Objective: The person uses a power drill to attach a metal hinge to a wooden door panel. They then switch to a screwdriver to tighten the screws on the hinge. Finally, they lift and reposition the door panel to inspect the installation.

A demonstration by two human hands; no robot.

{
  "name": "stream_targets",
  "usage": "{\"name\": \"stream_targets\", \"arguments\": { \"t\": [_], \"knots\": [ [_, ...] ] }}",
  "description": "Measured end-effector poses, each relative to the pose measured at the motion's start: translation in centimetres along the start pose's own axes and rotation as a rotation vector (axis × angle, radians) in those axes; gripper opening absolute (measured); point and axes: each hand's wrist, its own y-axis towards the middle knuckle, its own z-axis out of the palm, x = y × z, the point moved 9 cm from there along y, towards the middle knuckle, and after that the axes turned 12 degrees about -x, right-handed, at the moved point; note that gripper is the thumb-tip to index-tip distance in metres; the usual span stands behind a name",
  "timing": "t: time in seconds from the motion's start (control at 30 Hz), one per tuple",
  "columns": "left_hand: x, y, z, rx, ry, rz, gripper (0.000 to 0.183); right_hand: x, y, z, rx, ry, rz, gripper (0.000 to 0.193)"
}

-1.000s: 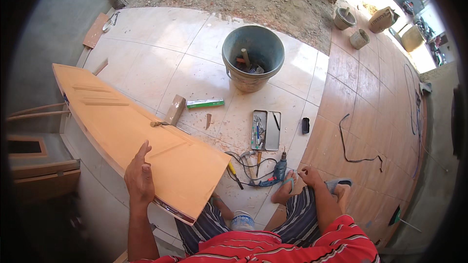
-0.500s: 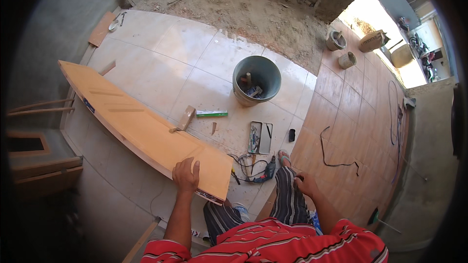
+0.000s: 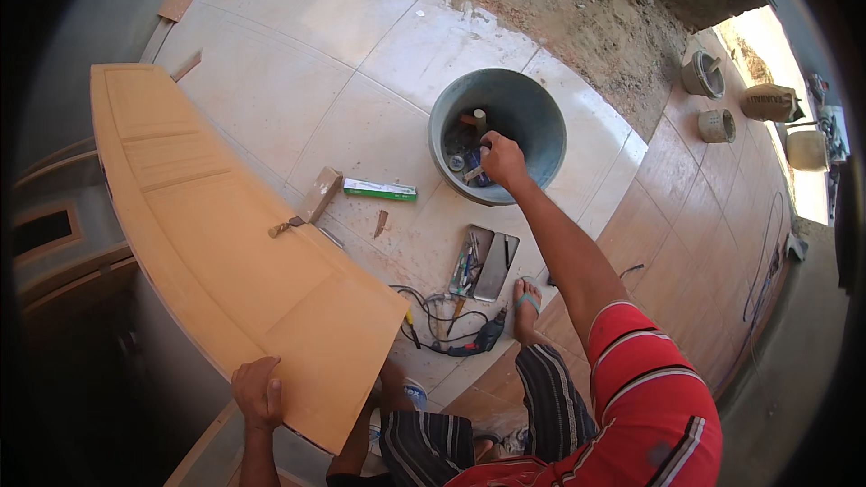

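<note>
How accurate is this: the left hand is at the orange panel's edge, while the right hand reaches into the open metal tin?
One thing is off: the head view shows the right hand reaching into the large bucket. The left hand is at the orange panel's edge.

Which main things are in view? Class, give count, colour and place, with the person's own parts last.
panel: 1, orange, left
bucket: 1, grey, upper centre
wooden block: 1, brown, beside panel
narrow box: 1, green and white, beside block
open tin: 1, grey, below bucket
drill: 1, dark, below tin
small pails: 2, grey, upper right
sack: 1, brown, beside pails
tiles: many, white and brown, floor
soil: 1 patch, brown, top
striped legwear: 1 pair, dark, below drill
striped shirt: 1, red, lower right
left hand: 1, bare, on panel's near edge
right hand: 1, bare, at bucket's mouth, grip unclear
</note>
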Motion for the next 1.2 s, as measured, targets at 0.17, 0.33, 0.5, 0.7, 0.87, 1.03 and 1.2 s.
{"name": "stream_targets", "arguments": {
  "t": [0.17, 0.33, 0.5, 0.7, 0.87, 1.03, 1.2],
  "knots": [
    [-0.3, 1.6, 0.7, -0.017, 0.027, 0.028, 0.05, -8.7, 5.3, 14.7, 0.498, -0.377, -0.011, 0.041],
    [0.3, -0.1, 0.8, -0.01, 0.051, -0.056, 0.046, -5.7, 3.8, 18.1, 0.547, -0.581, 0.128, 0.047],
    [0.8, 0.9, 0.5, -0.013, 0.015, -0.038, 0.049, -8.3, 4.7, 17.1, 0.364, -0.633, 0.21, 0.036],
    [0.7, 0.5, 0.1, -0.04, -0.039, -0.027, 0.04, -9.2, 6.6, 15.5, 0.686, -0.247, 0.028, 0.024],
    [0.2, 0.8, -0.3, -0.057, -0.06, -0.014, 0.031, -7.8, 4.6, 9.0, 0.758, 0.035, 0.385, 0.022],
    [-0.5, 0.9, -1.0, -0.092, -0.087, -0.001, 0.024, -7.4, 2.8, 4.8, 0.89, 0.072, 0.391, 0.02],
    [-0.9, 0.8, -1.1, -0.101, -0.062, 0.031, 0.019, -5.6, 2.1, 2.0, 0.872, -0.03, 0.286, 0.018]
  ]
}}
